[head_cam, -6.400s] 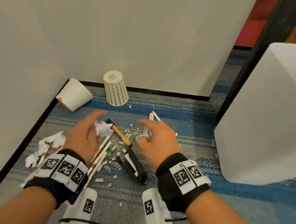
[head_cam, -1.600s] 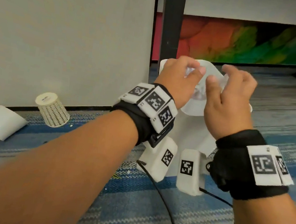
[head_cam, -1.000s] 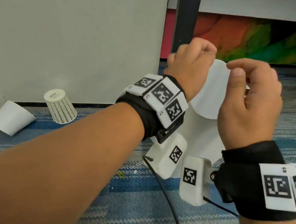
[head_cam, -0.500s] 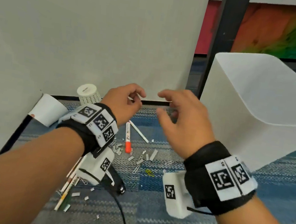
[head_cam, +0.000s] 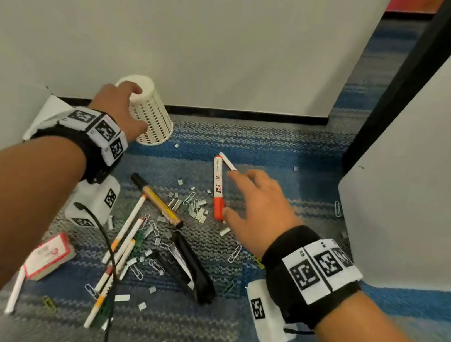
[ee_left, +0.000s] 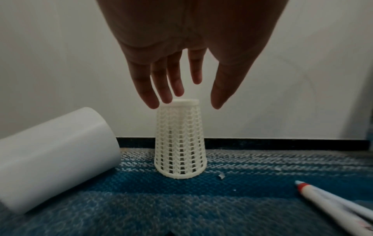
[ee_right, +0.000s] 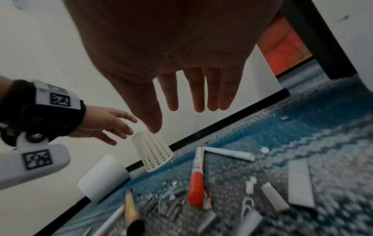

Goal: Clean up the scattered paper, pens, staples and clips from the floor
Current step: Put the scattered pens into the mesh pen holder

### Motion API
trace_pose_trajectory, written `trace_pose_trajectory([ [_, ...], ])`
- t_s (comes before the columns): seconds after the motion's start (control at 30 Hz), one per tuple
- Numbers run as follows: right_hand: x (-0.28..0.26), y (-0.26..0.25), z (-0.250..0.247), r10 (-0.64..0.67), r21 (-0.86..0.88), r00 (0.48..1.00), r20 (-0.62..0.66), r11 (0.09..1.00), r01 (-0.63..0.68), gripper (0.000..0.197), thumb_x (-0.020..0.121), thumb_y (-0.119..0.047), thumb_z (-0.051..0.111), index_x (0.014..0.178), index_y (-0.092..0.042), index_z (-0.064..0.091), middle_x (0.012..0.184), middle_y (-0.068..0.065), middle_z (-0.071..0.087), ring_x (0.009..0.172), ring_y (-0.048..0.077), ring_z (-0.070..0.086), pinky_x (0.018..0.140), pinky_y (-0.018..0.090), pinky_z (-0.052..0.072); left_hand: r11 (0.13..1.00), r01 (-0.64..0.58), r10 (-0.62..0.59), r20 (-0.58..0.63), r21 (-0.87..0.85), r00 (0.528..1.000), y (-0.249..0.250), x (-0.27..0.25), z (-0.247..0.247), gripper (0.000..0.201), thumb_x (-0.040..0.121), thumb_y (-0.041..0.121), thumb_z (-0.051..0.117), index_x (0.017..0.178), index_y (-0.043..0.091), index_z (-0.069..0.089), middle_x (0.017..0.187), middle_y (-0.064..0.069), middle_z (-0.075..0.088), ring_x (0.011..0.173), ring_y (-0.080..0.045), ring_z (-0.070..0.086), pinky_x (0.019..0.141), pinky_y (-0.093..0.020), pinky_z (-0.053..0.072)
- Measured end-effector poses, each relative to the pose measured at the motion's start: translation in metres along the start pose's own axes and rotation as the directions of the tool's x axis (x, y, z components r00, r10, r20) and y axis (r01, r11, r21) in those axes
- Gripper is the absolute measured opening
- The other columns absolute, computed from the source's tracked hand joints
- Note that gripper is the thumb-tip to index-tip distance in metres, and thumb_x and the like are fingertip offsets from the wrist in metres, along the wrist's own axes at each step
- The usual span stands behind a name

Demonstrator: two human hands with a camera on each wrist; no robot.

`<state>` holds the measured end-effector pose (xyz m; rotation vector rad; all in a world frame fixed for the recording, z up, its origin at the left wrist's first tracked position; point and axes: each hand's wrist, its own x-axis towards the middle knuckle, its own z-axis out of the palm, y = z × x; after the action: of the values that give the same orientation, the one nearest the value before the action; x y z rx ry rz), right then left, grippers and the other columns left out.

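Observation:
My left hand point(head_cam: 123, 103) reaches over an upturned white mesh pen holder point(head_cam: 152, 116) by the wall. Its fingers are straight, with the tips at the holder's top rim point(ee_left: 184, 102), and it grips nothing. My right hand point(head_cam: 239, 196) hovers, spread and empty, just right of an orange-capped marker point(head_cam: 217, 187) and a white pen point(head_cam: 228, 162). A black-and-yellow marker point(head_cam: 155, 200), several pens point(head_cam: 122, 243), a black stapler point(head_cam: 189, 268), and scattered clips and staples point(head_cam: 195, 207) lie on the carpet.
A white cup point(ee_left: 50, 151) lies on its side left of the holder, in the wall corner. A tall white bin point(head_cam: 429, 172) stands at the right. A red-and-white small box point(head_cam: 49, 255) lies near my left forearm. Cables hang from the wrist cameras.
Both hands held crumpled paper over the white bin, then came away empty. They have dropped to the floor: the left to the mesh holder, the right to the orange marker.

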<state>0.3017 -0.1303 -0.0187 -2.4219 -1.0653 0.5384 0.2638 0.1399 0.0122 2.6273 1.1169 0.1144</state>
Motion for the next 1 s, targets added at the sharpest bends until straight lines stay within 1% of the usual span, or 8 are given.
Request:
trace_pose_trajectory([
  [0.1, 0.006, 0.011, 0.016, -0.013, -0.002, 1.0, 0.021, 1.0, 0.013, 0.06, 0.088, -0.035, 0.054, 0.142, -0.026, 0.03, 0.138, 0.005, 0.036, 0.126, 0.025, 0.035, 0.107, 0.037, 0.033, 0.998, 0.037, -0.035, -0.037, 0.05, 0.999, -0.004, 0.027, 0.014, 0.079, 0.069, 0.027, 0.078, 0.135, 0.02, 0.036, 0.135, -0.021, 0.034, 0.118, -0.042, 0.044, 0.101, -0.046, 0.039],
  [0.23, 0.015, 0.023, 0.026, -0.002, 0.002, 1.0, 0.017, 1.0, 0.002, 0.061, 0.087, -0.036, 0.056, 0.142, -0.026, 0.032, 0.138, 0.003, 0.036, 0.127, 0.023, 0.033, 0.109, 0.036, 0.031, 0.987, 0.078, -0.07, -0.062, 0.137, 0.996, -0.008, 0.051, 0.024, 0.08, 0.065, 0.05, 0.076, 0.13, 0.029, 0.034, 0.146, -0.017, 0.019, 0.125, -0.045, 0.035, 0.102, -0.053, 0.036],
  [0.43, 0.026, 0.024, 0.036, 0.008, 0.019, 1.0, 0.011, 1.0, -0.008, 0.056, 0.087, -0.034, 0.055, 0.139, -0.026, 0.036, 0.132, 0.001, 0.04, 0.123, 0.022, 0.036, 0.107, 0.035, 0.032, 0.999, 0.048, -0.05, -0.109, -0.02, 0.993, -0.005, 0.058, 0.023, 0.057, 0.064, 0.045, 0.078, 0.099, 0.017, 0.044, 0.124, -0.016, 0.048, 0.103, -0.036, 0.054, 0.072, -0.04, 0.044],
  [0.6, 0.033, 0.008, 0.04, 0.009, 0.127, 0.999, -0.033, 0.992, -0.005, 0.054, 0.09, -0.033, 0.053, 0.14, -0.026, 0.034, 0.132, 0.001, 0.041, 0.122, 0.021, 0.038, 0.103, 0.033, 0.034, 0.979, -0.003, -0.051, -0.255, -0.206, 0.966, 0.005, 0.031, 0.009, 0.071, 0.071, 0.047, 0.07, 0.128, 0.023, 0.036, 0.129, -0.013, 0.041, 0.103, -0.026, 0.051, 0.086, -0.034, 0.044],
  [0.7, 0.033, -0.003, 0.039, 0.072, 0.333, 0.996, -0.051, 0.942, -0.051, 0.057, 0.089, -0.04, 0.055, 0.14, -0.025, 0.033, 0.134, 0.0, 0.045, 0.118, 0.017, 0.047, 0.103, 0.036, 0.039, 0.91, 0.034, -0.111, -0.164, -0.413, 0.98, 0.01, 0.005, 0.0, 0.065, 0.076, 0.064, 0.052, 0.128, 0.03, 0.036, 0.126, -0.008, 0.05, 0.102, -0.022, 0.054, 0.092, -0.03, 0.043],
  [0.8, 0.027, -0.011, 0.032, 0.148, 0.648, 0.989, 0.003, 0.753, -0.115, 0.078, 0.081, -0.057, 0.055, 0.144, -0.024, 0.024, 0.129, 0.001, 0.052, 0.111, 0.015, 0.055, 0.092, 0.038, 0.05, 0.765, 0.126, -0.114, 0.059, -0.631, 0.992, 0.018, -0.042, 0.0, 0.057, 0.082, 0.067, 0.043, 0.12, 0.026, 0.036, 0.102, 0.002, 0.06, 0.091, -0.021, 0.062, 0.085, -0.047, 0.053],
  [0.9, 0.012, -0.013, 0.021, 0.123, 0.86, 0.992, 0.027, 0.504, -0.085, 0.096, 0.063, -0.07, 0.059, 0.142, -0.033, 0.02, 0.127, 0.001, 0.056, 0.108, 0.014, 0.059, 0.083, 0.027, 0.052, 0.636, 0.207, -0.004, 0.265, -0.744, 0.964, 0.03, -0.1, 0.014, 0.063, 0.077, 0.07, 0.042, 0.116, 0.021, 0.038, 0.106, -0.001, 0.063, 0.091, -0.018, 0.065, 0.081, -0.046, 0.055],
  [1.0, -0.007, -0.01, 0.014, 0.145, 0.974, 0.989, -0.019, 0.226, -0.014, 0.106, 0.05, -0.063, 0.079, 0.136, -0.024, 0.031, 0.127, 0.002, 0.059, 0.115, 0.02, 0.059, 0.093, 0.043, 0.052, 0.531, 0.269, 0.074, 0.36, -0.803, 0.93, 0.041, -0.156, 0.026, 0.059, 0.061, 0.057, 0.054, 0.105, 0.019, 0.041, 0.098, 0.0, 0.063, 0.083, -0.016, 0.064, 0.075, -0.037, 0.055],
])
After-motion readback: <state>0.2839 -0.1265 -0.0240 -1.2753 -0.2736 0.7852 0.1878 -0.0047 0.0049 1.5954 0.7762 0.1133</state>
